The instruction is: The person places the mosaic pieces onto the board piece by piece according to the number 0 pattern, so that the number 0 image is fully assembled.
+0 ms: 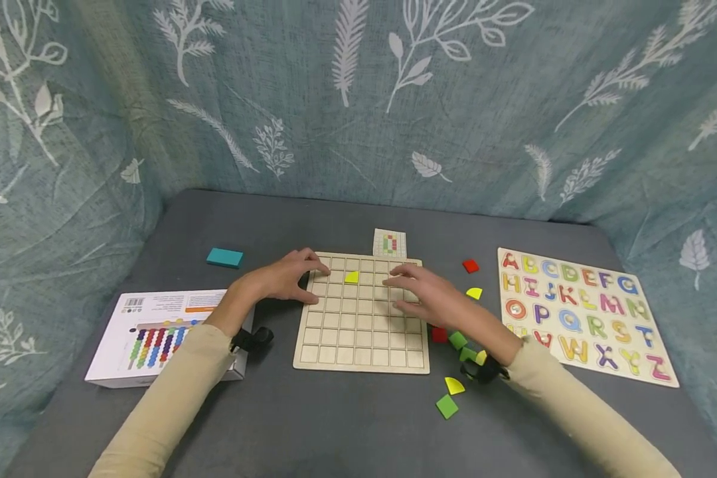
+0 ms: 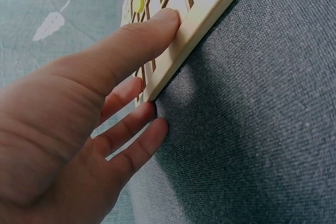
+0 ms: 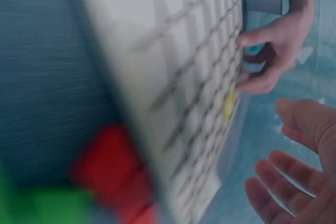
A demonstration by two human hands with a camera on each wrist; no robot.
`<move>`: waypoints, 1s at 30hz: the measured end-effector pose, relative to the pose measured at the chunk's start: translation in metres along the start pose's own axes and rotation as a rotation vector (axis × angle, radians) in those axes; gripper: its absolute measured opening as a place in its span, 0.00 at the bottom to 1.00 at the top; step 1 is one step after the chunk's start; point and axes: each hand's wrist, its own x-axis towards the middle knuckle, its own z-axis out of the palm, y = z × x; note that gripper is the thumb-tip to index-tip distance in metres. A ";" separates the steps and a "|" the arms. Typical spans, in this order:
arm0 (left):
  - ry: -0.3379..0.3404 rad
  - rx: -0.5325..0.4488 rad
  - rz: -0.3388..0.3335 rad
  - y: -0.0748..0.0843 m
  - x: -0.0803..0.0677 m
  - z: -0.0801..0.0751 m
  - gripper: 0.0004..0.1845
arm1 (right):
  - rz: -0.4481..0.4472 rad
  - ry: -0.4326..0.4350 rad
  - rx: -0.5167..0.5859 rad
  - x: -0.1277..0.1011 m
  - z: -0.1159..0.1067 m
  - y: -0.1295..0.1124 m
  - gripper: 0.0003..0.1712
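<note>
A wooden grid board lies in the middle of the table, with one yellow quarter-circle piece in an upper square. My left hand is at the board's left edge. In the left wrist view its thumb touches the top face, while the other fingers reach along the side edge, spread and slightly bent. Over the board's right part is my right hand, its fingers spread and nothing between them. The right wrist view is blurred and shows that hand held apart from the board.
A small pattern card lies behind the board. Red, yellow and green pieces are scattered to the right, some near my right wrist. Farther right lies an alphabet board. On the left are a white box and a teal block.
</note>
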 end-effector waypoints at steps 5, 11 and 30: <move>0.011 -0.024 0.008 -0.002 -0.001 0.001 0.30 | 0.137 0.060 -0.001 -0.043 0.001 0.024 0.21; 0.005 -0.031 -0.005 -0.003 -0.001 0.002 0.30 | 0.288 0.129 0.008 -0.071 -0.003 0.046 0.21; -0.006 -0.035 0.001 -0.003 0.003 0.003 0.30 | 0.387 0.150 0.012 -0.085 -0.009 0.069 0.19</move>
